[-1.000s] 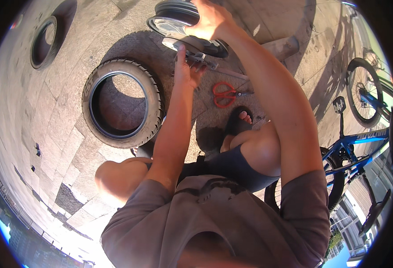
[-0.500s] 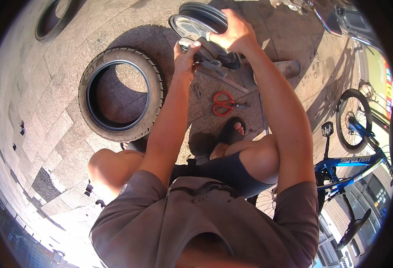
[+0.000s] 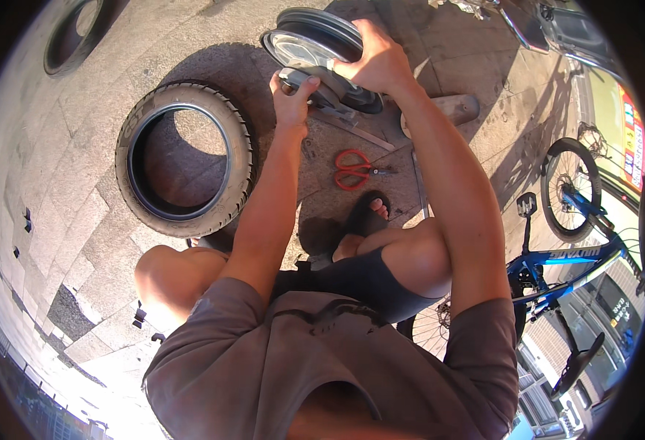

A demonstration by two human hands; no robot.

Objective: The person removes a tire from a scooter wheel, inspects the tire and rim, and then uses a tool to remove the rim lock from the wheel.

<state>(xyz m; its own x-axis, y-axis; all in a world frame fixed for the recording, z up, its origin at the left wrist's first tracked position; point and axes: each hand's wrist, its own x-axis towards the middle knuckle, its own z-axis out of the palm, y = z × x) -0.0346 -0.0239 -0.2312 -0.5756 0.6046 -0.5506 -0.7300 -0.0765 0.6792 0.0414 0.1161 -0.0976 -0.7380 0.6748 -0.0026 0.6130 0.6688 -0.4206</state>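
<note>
A dark wheel rim [image 3: 322, 28] with a pale metallic disc face is held tilted above the pavement, no tyre on it. My right hand [image 3: 377, 62] grips the rim's right side, thumb on the near face and fingers over the edge. My left hand [image 3: 291, 103] is closed round a grey rounded part [image 3: 299, 76] at the rim's lower left; its exact kind is not clear. To the left a black, dusty tyre [image 3: 240, 147] lies flat. Red-handled scissors [image 3: 353, 170] lie on the ground below the rim.
A flat metal bar [image 3: 366, 136] and a thin rod [image 3: 419, 183] lie near the scissors. Beyond my right forearm is a grey rounded piece [image 3: 447, 114]. Another tyre [image 3: 73, 44] lies at the far left. A blue bicycle [image 3: 572, 257] is at the right.
The view has shifted slightly, so most things sit a little further left. Both hands keep their hold on the rim and the grey part, with little other movement.
</note>
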